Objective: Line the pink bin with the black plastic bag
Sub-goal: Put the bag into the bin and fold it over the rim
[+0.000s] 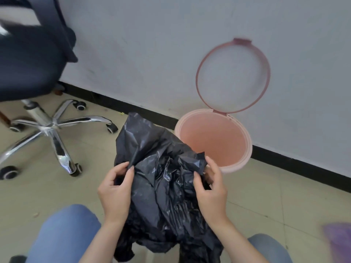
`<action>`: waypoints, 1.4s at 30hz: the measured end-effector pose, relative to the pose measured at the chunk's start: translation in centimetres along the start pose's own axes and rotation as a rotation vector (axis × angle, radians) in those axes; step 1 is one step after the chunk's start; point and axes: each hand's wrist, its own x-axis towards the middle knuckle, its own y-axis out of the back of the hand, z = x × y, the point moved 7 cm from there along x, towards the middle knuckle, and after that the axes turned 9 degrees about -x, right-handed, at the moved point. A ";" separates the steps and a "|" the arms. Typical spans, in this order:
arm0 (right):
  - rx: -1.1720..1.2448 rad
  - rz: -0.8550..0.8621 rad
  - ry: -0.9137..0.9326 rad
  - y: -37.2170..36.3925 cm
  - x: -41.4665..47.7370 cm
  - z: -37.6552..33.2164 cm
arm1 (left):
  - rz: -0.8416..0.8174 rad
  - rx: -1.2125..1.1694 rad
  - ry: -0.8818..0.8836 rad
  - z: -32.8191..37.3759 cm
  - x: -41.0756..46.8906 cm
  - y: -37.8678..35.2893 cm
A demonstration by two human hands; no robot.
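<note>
- The crumpled black plastic bag (163,179) hangs bunched between my two hands, over my lap and just in front of the round pink plastic bin (213,140), not yet in it. I cannot see an open mouth; the film is creased on itself, so I may be working at the sealed bottom or a side fold and never find the opening.
- My left hand (115,190) pinches a fold of the bag's upper edge between thumb and fingers; my right hand (210,188) pinches the opposite crumpled edge. If both pinch the same layer, pulling apart only stretches it, and thin film like this looks likely to tear.
- The bin stands empty on the tiled floor (284,196) against the grey wall (152,54), and its hinged pink ring lid (233,75) is raised, leaning on the wall. A brush from the bag or my wrist could tip the ring down onto the rim before the bag's edge is folded over.
- The bin looks light; pushing the bag in one-handed may slide or tip it.
- Trapped air could balloon the bag and keep it from seating on the bottom.
- The black office chair with chrome star base (51,126) stands well apart to the left, no real hazard.
</note>
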 end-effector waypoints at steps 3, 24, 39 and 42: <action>-0.009 0.014 0.082 1.1 0.6 -1.9 | -0.030 0.001 -0.037 1.4 0.0 -1.1; -0.112 0.421 -0.089 15.3 4.0 -1.2 | -0.854 0.003 0.202 1.4 -0.9 -20.4; 0.150 0.241 -0.247 7.9 5.5 -2.6 | -0.976 -0.467 0.438 4.2 -4.7 -20.8; 0.243 0.069 -0.286 6.2 5.1 -2.4 | -0.806 -0.415 0.452 3.4 -4.4 -20.6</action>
